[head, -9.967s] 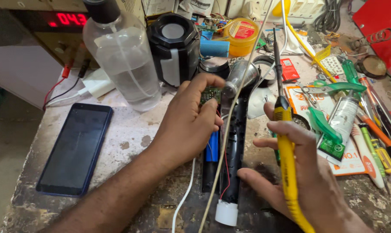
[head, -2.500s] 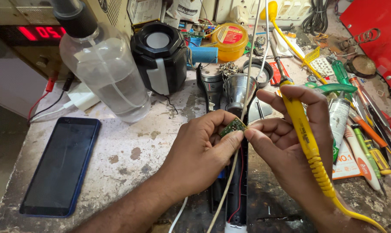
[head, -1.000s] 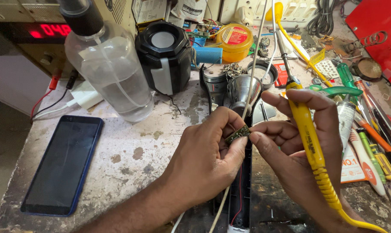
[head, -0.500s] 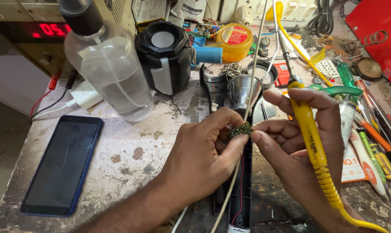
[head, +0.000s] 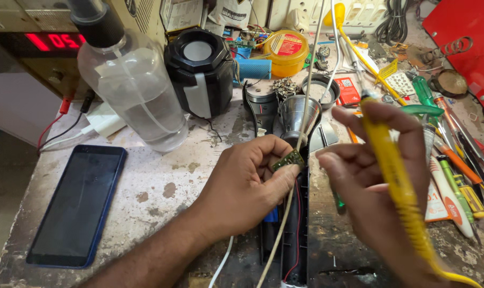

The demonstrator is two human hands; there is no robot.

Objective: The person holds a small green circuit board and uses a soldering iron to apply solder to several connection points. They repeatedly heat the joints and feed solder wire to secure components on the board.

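We've got the left hand point(head: 247, 184) pinching a small green board point(head: 288, 159) between thumb and fingertips, holding it up just above the black casing point(head: 295, 234) that lies open on the surface point(head: 156, 181), red wires showing inside. That lift looks meant to turn the board's face toward us and keep it off the clutter. The right hand point(head: 381, 181) is closed around a yellow iron point(head: 394, 181), gripped pen-style with the tip pointing far and up, just right of the board and not touching it. Its free fingers are spread a little toward the board, as if to steady it. A white cable point(head: 306, 96) runs from the far side down between the hands.

The surface is worn, stained stone. A phone point(head: 76, 205) lies at near left, a clear bottle point(head: 132, 90) and black speaker point(head: 199, 69) stand far left, and a metal funnel point(head: 298, 114) sits just beyond the board. Pens, screwdrivers and tubes crowd the right side. A red readout point(head: 52, 41) glows at far left.
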